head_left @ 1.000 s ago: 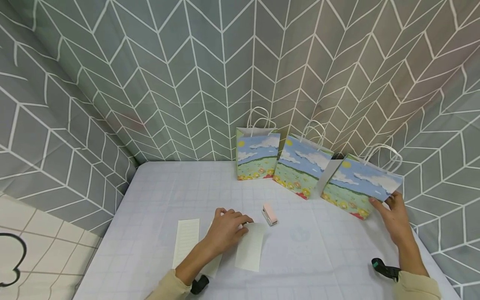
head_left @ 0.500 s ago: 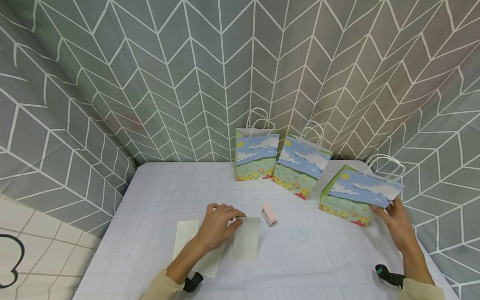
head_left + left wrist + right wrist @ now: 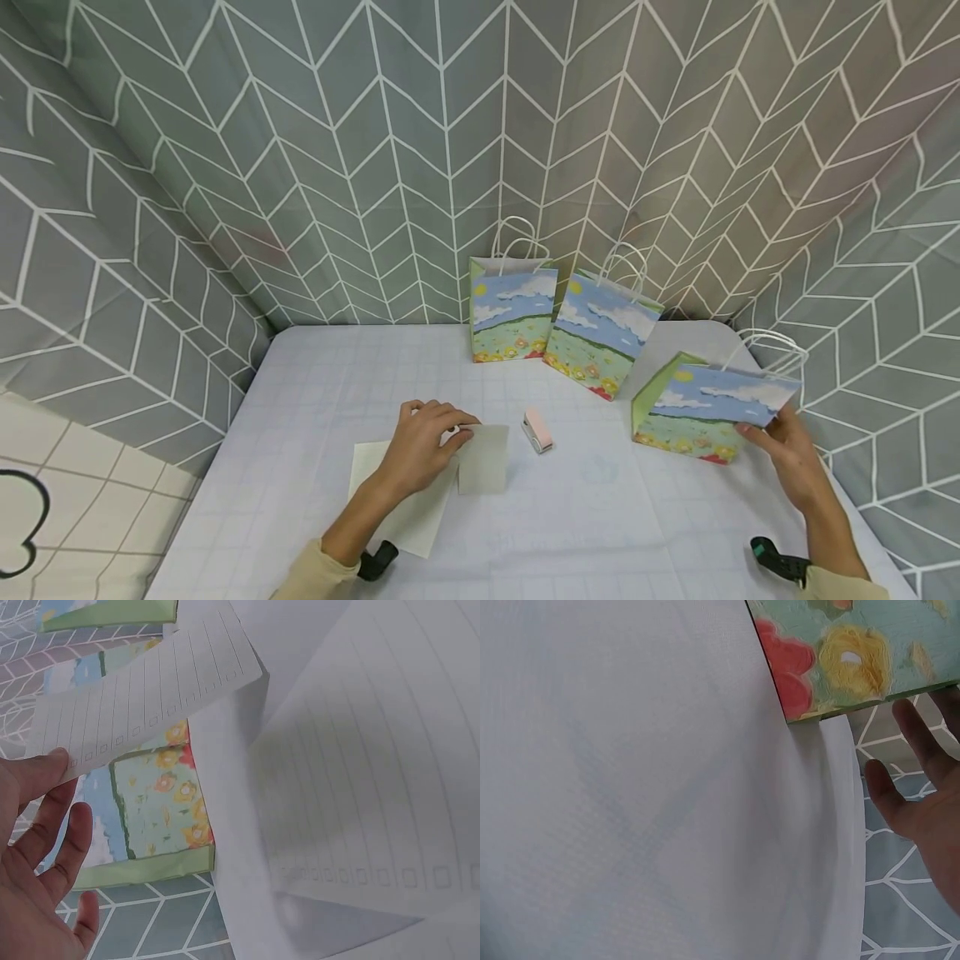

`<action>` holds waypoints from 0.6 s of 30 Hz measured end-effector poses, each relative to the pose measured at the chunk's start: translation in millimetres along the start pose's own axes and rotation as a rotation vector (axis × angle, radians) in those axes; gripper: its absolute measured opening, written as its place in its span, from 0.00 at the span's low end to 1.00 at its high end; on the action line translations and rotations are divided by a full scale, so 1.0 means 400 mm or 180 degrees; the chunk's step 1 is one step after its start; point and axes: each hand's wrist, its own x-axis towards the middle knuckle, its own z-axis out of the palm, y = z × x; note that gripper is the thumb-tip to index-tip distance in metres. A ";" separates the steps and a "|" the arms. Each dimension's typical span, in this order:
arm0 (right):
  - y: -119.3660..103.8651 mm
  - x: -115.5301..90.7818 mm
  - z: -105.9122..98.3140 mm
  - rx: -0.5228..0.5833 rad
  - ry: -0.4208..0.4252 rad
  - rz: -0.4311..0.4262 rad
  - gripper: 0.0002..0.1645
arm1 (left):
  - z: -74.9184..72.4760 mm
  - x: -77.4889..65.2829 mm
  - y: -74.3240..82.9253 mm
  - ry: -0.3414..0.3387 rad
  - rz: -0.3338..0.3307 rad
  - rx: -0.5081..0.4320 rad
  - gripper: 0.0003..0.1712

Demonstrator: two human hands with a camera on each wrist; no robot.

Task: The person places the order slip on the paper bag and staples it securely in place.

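My left hand (image 3: 420, 446) pinches a lined checklist slip (image 3: 142, 705) by its top edge, between thumb and fingers, lifted off the table. Beneath that forearm, more lined paper (image 3: 420, 521) lies on the white cloth, partly hidden by the arm. At the right, my right hand (image 3: 795, 458) holds the side of a paper gift bag (image 3: 697, 429), thumb on its front and fingers behind. Sky, clouds and flowers are printed on this bag; it stands turned, its green side (image 3: 663, 387) showing, white handles up. A pink stapler (image 3: 537, 429) lies between the hands.
Two matching gift bags, one at the back middle (image 3: 513, 312) and one beside it (image 3: 603, 333), stand near the table's far edge. Grey patterned curtains (image 3: 360, 167) close off the back and both sides. A white cloth (image 3: 585, 533) covers the table.
My left hand has drawn the slip leftward and raised it from the table. With my right hand on it, the right bag has turned and shifted slightly toward me, showing more green side.
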 end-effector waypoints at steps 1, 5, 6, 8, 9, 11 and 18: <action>0.000 -0.002 0.001 -0.0022 -0.0029 -0.0014 0.41 | -0.001 0.000 -0.001 0.0010 0.0004 0.0001 0.09; -0.007 -0.006 0.005 0.0017 -0.0189 -0.0036 0.41 | -0.005 0.000 -0.003 0.0054 0.0019 -0.0010 0.10; -0.010 -0.007 0.007 0.0052 -0.0223 -0.0047 0.41 | -0.005 0.000 -0.003 0.0057 0.0016 -0.0015 0.10; -0.016 -0.006 0.012 0.0130 -0.0272 -0.0053 0.40 | -0.007 0.000 -0.003 0.0061 0.0012 -0.0039 0.09; -0.020 -0.005 0.015 0.0146 -0.0285 -0.0059 0.40 | -0.008 0.000 -0.003 0.0059 0.0009 -0.0048 0.09; -0.029 -0.004 0.021 0.0162 -0.0297 -0.0058 0.39 | -0.009 0.000 -0.003 0.0051 0.0005 -0.0063 0.09; -0.066 0.000 0.051 -0.0057 -0.0393 -0.0058 0.41 | -0.014 0.000 -0.002 0.0100 -0.0014 -0.0077 0.09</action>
